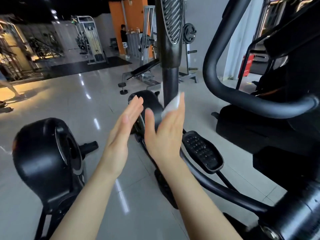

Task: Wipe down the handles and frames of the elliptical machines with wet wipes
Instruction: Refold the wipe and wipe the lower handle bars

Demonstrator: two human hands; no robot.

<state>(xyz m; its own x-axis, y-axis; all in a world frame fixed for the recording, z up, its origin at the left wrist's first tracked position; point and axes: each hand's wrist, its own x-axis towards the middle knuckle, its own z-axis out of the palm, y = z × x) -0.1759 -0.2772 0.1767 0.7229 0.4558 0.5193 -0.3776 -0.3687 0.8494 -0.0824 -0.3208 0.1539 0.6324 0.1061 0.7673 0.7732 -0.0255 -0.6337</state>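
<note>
- The fingers (180, 108) of the right hand (164, 135) are straight and held together, pressing a white, crumpled wet wipe (171, 105) flat against the black upright pole (170, 84) of the elliptical machine; the thumb stands apart to the left, slightly blurred.
- The left hand (121, 135) is beside it with straight, relaxed fingers, palm turned toward the right hand, holding nothing and touching nothing visible.
- The wipe lies between the right hand's fingers and the lower, smooth part of the pole, below the pole's wider ribbed grip section (171, 19).
- No containers can be made out close by.
- Just to the right of the right wrist sits a black studded foot pedal (202, 153) on its dark crank arm.
- A thick, black curved tubular handlebar (242, 97) sweeps across the right side, near the pole but apart from it.
- At lower left stands a black rounded flywheel housing (46, 156) of a neighbouring machine, on the glossy grey tiled floor (78, 101).
- Behind the hands, partly hidden by them, is another black rounded housing (149, 101).
- Farther off are a black incline bench (143, 68), a small dumbbell (123, 88) on the floor, and a rack carrying a round weight plate (189, 33).
- At the back, a person in a dark top (123, 38) stands by an orange pillar (131, 18), with a grey cable machine (90, 40) to the left.
</note>
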